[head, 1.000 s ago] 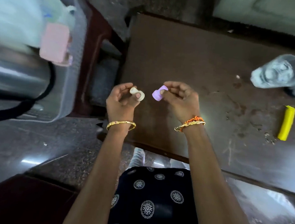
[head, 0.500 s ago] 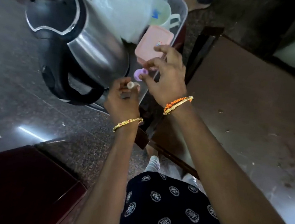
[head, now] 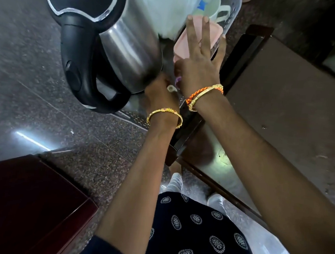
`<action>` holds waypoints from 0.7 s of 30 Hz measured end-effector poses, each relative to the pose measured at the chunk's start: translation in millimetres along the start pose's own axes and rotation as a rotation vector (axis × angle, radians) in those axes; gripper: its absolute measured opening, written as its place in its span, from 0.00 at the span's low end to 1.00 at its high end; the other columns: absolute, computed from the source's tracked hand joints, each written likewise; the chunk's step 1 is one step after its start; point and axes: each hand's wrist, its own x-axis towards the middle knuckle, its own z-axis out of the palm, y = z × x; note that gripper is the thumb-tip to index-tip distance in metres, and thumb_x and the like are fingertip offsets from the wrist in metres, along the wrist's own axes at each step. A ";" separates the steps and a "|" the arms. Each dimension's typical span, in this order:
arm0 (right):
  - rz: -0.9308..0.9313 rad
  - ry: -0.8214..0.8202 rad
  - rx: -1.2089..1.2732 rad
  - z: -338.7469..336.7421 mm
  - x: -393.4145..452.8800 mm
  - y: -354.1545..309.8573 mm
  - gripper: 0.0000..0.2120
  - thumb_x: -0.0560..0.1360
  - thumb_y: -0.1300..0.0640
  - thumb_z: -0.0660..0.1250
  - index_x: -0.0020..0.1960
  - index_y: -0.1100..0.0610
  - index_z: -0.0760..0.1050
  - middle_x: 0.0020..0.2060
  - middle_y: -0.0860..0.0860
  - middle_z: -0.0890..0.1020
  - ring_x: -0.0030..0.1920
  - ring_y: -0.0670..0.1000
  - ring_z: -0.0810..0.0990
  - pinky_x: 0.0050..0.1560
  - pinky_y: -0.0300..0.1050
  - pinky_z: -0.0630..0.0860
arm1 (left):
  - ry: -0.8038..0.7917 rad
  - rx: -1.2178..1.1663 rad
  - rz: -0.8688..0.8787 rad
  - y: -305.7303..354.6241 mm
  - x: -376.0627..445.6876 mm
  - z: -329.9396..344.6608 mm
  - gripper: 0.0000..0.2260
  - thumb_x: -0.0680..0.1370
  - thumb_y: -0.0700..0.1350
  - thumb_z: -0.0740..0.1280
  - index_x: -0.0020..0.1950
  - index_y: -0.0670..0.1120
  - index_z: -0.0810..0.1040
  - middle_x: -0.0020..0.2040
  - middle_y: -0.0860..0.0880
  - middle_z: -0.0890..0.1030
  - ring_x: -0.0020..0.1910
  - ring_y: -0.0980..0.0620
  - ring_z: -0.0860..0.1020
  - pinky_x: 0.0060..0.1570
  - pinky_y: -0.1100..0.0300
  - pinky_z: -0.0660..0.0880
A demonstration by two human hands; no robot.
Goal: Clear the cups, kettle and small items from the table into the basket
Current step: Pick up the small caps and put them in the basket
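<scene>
1. The left hand (head: 158, 95) is curled closed around a small white piece (head: 170, 88), which shows just past its thumb; the hand sits low beside the base of the kettle (head: 117, 42), touching or almost touching the steel wall.
2. The right hand (head: 199, 67) pinches a small purple piece (head: 177, 81) between thumb and forefinger, while its other three fingers (head: 192, 34) are spread straight out over the basket (head: 235, 4).
3. The two small pieces are close together, just above the near corner of the basket; whether they touch cannot be told.
4. The kettle, steel with a black handle and black lid, stands in the basket and leans toward the camera, filling the basket's left part.
5. A pink box (head: 180, 49) lies in the basket to the right of the kettle, partly under the right hand's spread fingers.
6. A pale cup (head: 216, 4) with a handle rests at the far end of the basket, next to a white plastic bag (head: 168, 8).
7. The brown table (head: 285, 100) lies to the right of the basket, and the part in view bears only stains and crumbs.
8. Each wrist wears a gold bangle; the right one also has an orange thread (head: 204, 91).
9. The grey speckled floor (head: 26, 75) spreads to the left of the basket.
</scene>
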 end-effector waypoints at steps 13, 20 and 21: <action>0.002 0.217 0.450 -4.8 -35.0 18.9 0.08 0.69 0.61 0.68 0.46 0.56 0.81 0.70 0.62 0.66 0.72 0.65 0.60 0.67 0.63 0.63 | -0.121 -0.125 -0.011 0.4 -9.6 -10.3 0.11 0.72 0.40 0.69 0.54 0.43 0.78 0.54 0.44 0.83 0.53 0.47 0.79 0.51 0.62 0.73; 0.372 0.669 0.792 19.2 -104.3 57.3 0.02 0.69 0.66 0.67 0.39 0.65 0.77 0.41 0.59 0.79 0.41 0.57 0.78 0.40 0.51 0.77 | 0.262 -0.166 0.357 22.0 -73.4 5.8 0.06 0.72 0.39 0.64 0.47 0.40 0.78 0.45 0.39 0.79 0.39 0.46 0.77 0.41 0.67 0.70; 0.442 0.688 0.810 22.7 -117.3 66.1 0.02 0.70 0.65 0.66 0.39 0.64 0.77 0.40 0.58 0.79 0.40 0.56 0.78 0.40 0.48 0.77 | 0.195 -0.182 0.397 24.0 -85.9 17.3 0.06 0.73 0.39 0.64 0.47 0.40 0.78 0.42 0.40 0.79 0.36 0.48 0.76 0.40 0.66 0.71</action>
